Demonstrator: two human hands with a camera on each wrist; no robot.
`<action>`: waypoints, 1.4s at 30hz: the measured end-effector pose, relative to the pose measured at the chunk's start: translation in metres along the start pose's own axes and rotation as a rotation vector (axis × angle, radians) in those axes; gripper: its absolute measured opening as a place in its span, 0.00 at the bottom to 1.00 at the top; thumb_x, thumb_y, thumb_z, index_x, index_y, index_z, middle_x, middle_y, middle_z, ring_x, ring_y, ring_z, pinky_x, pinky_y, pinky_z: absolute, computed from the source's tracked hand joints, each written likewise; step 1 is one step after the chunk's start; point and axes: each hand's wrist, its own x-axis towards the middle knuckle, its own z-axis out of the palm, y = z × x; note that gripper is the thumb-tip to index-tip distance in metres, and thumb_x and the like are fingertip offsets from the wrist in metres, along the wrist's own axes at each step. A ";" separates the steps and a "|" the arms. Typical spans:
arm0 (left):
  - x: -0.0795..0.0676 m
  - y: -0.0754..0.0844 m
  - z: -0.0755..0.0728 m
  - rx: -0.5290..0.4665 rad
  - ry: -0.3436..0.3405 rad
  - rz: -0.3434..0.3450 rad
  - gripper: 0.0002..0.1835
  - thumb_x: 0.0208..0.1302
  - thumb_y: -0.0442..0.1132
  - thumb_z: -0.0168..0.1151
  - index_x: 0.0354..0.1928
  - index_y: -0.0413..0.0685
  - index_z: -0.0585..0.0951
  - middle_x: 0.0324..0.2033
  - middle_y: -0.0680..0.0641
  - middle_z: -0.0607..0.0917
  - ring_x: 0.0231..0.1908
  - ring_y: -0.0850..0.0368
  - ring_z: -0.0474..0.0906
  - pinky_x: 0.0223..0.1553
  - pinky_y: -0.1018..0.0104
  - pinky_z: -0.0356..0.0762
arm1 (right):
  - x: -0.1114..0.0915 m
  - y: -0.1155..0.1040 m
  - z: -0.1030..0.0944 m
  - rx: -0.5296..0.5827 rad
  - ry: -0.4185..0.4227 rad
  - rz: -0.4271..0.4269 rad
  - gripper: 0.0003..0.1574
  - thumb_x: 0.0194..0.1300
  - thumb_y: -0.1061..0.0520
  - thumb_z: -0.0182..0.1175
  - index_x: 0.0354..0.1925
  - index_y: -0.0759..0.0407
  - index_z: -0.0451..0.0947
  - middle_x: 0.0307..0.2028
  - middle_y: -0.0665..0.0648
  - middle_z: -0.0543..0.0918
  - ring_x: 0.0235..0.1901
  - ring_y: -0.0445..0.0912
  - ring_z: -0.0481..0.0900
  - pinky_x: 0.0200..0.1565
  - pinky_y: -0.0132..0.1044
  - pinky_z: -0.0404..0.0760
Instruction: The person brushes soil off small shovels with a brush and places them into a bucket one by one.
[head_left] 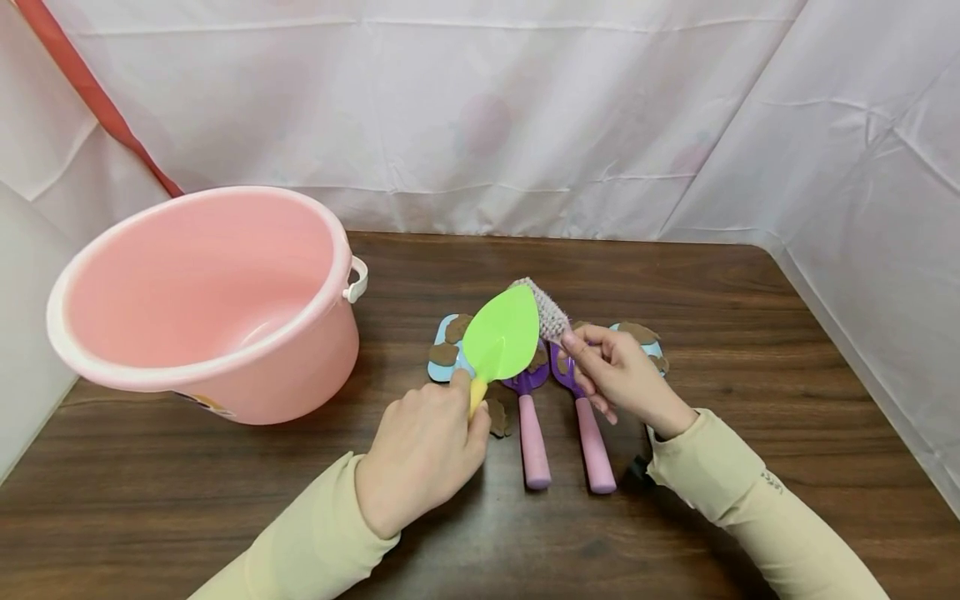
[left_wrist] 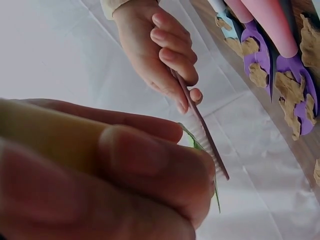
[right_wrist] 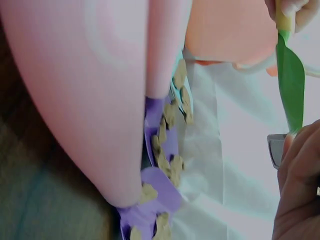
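My left hand [head_left: 420, 458] grips the yellow handle of a small green garden trowel [head_left: 504, 329], its blade tilted up above the table. My right hand [head_left: 626, 375] pinches a small brush [head_left: 551, 315] with pale grey bristles. Those bristles lie against the right edge of the blade, and the left wrist view shows the brush's thin brown back [left_wrist: 207, 132]. Under the hands are two purple garden tools with pink handles [head_left: 534, 446], brown clumps [left_wrist: 289, 87] stuck on their heads. The right hand partly covers one of these heads.
A large pink bucket [head_left: 315, 367] with a white handle lug stands on the left of the wooden table [head_left: 720, 283]. Light blue tool heads [head_left: 438, 372] with brown clumps lie either side of the purple ones. Another brown clump [head_left: 497, 418] rests near the left hand. White curtains hang behind.
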 end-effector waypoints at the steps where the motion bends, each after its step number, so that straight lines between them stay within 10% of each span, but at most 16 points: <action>1: 0.000 0.000 0.000 0.000 0.002 0.002 0.10 0.58 0.37 0.58 0.25 0.44 0.68 0.11 0.52 0.64 0.11 0.56 0.61 0.13 0.61 0.61 | 0.000 0.000 -0.002 0.003 0.006 -0.003 0.22 0.75 0.50 0.44 0.37 0.68 0.70 0.13 0.55 0.69 0.05 0.43 0.65 0.06 0.44 0.67; 14: -0.001 0.003 -0.002 0.006 -0.013 -0.003 0.10 0.60 0.39 0.57 0.25 0.45 0.68 0.11 0.52 0.65 0.11 0.56 0.62 0.14 0.60 0.63 | -0.002 0.001 0.000 -0.014 0.007 0.000 0.22 0.76 0.50 0.43 0.37 0.69 0.70 0.13 0.55 0.69 0.05 0.43 0.66 0.06 0.44 0.68; 30: 0.001 0.007 -0.005 -0.004 -0.012 0.003 0.09 0.59 0.39 0.58 0.29 0.42 0.71 0.12 0.51 0.66 0.12 0.56 0.64 0.14 0.58 0.65 | -0.005 0.004 0.034 -0.093 -0.283 -0.042 0.20 0.76 0.53 0.43 0.29 0.63 0.67 0.14 0.55 0.72 0.07 0.41 0.69 0.10 0.36 0.70; 42: -0.001 0.007 -0.002 -0.023 -0.025 0.019 0.10 0.59 0.39 0.58 0.26 0.45 0.69 0.11 0.52 0.65 0.12 0.57 0.62 0.14 0.62 0.61 | -0.004 0.004 0.025 -0.001 -0.185 -0.064 0.19 0.76 0.56 0.43 0.36 0.71 0.71 0.17 0.57 0.75 0.09 0.40 0.69 0.09 0.40 0.71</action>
